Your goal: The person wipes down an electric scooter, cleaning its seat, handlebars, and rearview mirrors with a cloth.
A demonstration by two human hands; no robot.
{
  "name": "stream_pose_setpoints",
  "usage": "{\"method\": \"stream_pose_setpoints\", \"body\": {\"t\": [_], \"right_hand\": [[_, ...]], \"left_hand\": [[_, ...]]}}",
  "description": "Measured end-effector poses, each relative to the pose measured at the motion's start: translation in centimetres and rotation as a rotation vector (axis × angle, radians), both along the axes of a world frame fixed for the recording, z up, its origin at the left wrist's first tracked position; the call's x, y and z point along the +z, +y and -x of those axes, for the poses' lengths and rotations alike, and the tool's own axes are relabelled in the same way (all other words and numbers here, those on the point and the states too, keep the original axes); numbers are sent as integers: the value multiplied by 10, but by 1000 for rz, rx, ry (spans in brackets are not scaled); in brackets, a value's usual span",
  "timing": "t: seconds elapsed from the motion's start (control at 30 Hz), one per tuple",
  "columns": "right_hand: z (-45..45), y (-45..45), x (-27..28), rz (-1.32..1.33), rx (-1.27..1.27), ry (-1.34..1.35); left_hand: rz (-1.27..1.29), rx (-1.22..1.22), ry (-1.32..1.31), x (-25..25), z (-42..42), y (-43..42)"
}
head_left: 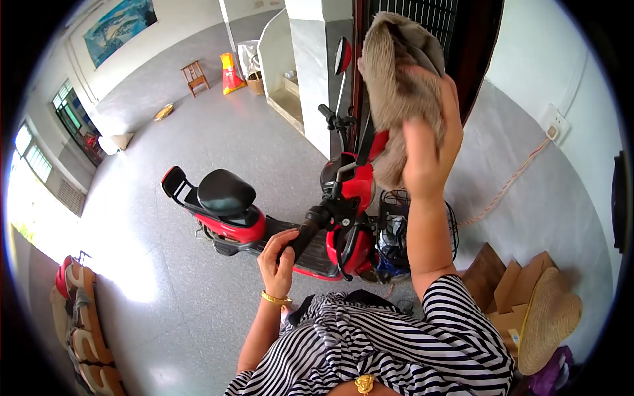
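Note:
A red electric scooter (356, 185) with a black seat stands side-on in front of me. My left hand (276, 261), with a gold bangle at the wrist, is closed around the end of its near handlebar grip (305, 236). Raised up and forward, my right hand (426, 155) clutches a fluffy grey-brown cloth (396, 86). The cloth bunches over the fingers and hides part of them. It overlaps the scooter's front in view; whether it touches the scooter I cannot tell. A round mirror (342, 56) rises just left of the cloth.
A wire basket (391, 241) with things inside sits at the scooter's front. Cardboard boxes (512, 297) and a straw hat (551, 320) are at the lower right. A cord (508, 185) runs from the wall socket. A wooden chair (195, 78) stands far back; a bench (89, 323) is lower left.

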State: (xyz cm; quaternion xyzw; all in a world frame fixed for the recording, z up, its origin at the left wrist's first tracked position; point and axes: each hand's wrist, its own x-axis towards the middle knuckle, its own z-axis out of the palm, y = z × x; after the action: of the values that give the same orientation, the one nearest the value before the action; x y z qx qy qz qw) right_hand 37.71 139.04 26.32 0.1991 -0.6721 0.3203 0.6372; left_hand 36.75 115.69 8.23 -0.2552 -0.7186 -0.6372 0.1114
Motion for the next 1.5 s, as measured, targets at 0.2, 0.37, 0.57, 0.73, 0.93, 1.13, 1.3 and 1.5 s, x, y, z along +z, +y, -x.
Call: {"method": "stream_pose_setpoints", "body": {"t": [0.2, 0.37, 0.57, 0.73, 0.93, 1.13, 1.3, 1.5], "right_hand": [[8, 6, 12, 531, 526, -346], [16, 5, -30, 787, 641, -463], [-5, -18, -58, 853, 603, -458], [-32, -22, -72, 672, 337, -378], [-82, -31, -116, 653, 327, -324], [-62, -93, -93, -109, 319, -585], [-50, -128, -68, -538, 13, -835], [-68, -84, -117, -65, -425, -826]], "left_hand": [[0, 10, 10, -3, 1, 1], [-11, 13, -6, -6, 3, 0], [9, 28, -58, -4, 1, 0], [-4, 18, -93, -5, 1, 0], [136, 36, 91, 8, -1, -6], [-130, -344, 84, 39, -11, -25], [-705, -407, -599, 27, -3, -38], [-425, -354, -567, 39, 75, -35]]}}
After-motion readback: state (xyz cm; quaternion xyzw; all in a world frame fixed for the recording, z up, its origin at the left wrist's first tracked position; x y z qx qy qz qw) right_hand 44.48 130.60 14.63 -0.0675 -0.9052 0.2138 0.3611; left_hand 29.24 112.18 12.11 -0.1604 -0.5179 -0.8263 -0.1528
